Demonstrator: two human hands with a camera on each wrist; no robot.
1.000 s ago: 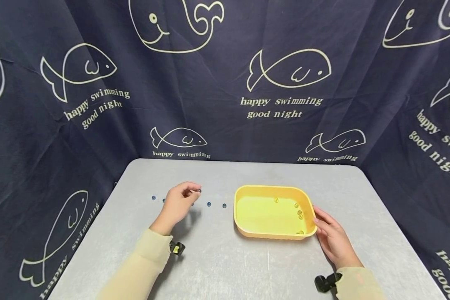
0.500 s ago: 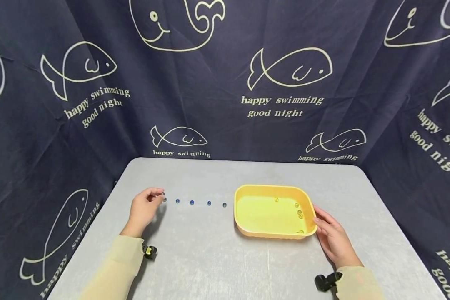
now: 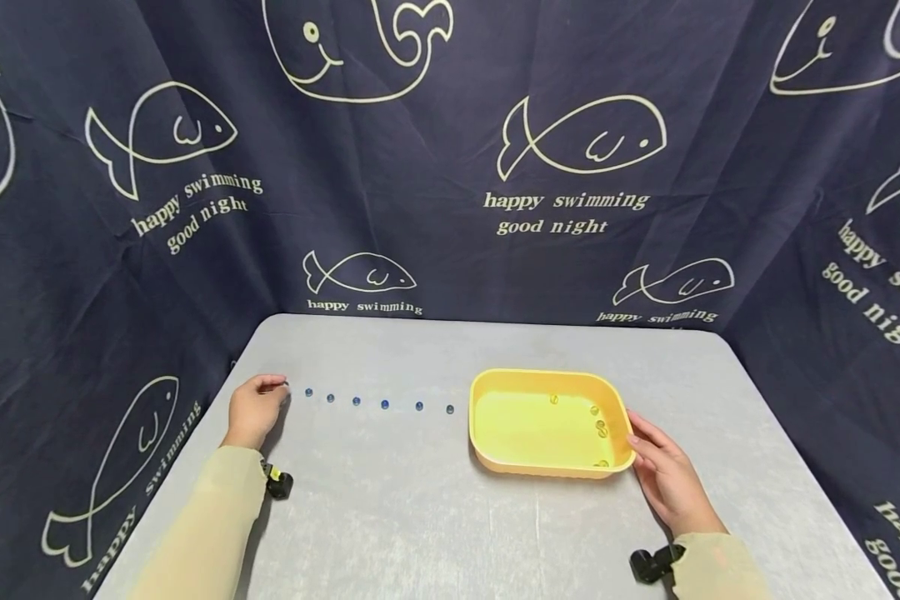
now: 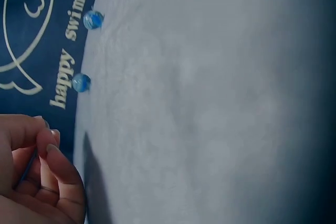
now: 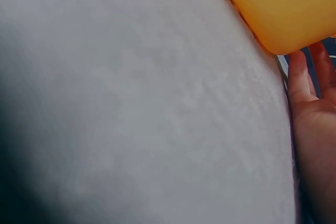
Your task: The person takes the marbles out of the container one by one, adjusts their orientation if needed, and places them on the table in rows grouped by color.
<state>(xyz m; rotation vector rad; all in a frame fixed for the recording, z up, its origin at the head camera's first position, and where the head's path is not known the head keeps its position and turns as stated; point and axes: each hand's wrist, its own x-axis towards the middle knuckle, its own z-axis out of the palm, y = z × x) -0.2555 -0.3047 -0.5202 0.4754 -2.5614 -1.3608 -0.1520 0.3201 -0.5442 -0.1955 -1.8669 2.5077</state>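
Note:
Between the thumb and fingertips of my left hand [image 3: 255,408] is a small dark marble [image 3: 286,385], at the left end of a row. In the left wrist view, the fingers [image 4: 63,169] mostly cover it. Several blue marbles run rightward from there across the table, among them a blue marble [image 3: 309,392] close to the hand and a darker marble [image 3: 450,409] by the bin. My right hand [image 3: 669,483] rests against the right side of the yellow bin [image 3: 543,471], fingers fairly straight. Several yellowish marbles [image 3: 601,428] lie inside, mostly at its right end.
The grey table [image 3: 405,533] stretches in front of both hands. A dark blue curtain [image 3: 450,167] with fish drawings hangs behind it and along both sides. Black wrist cameras sit at both sleeves.
My left hand has moved left along the row, carrying the marble from above its middle to its left end. The right hand and the yellow bin have stayed in place.

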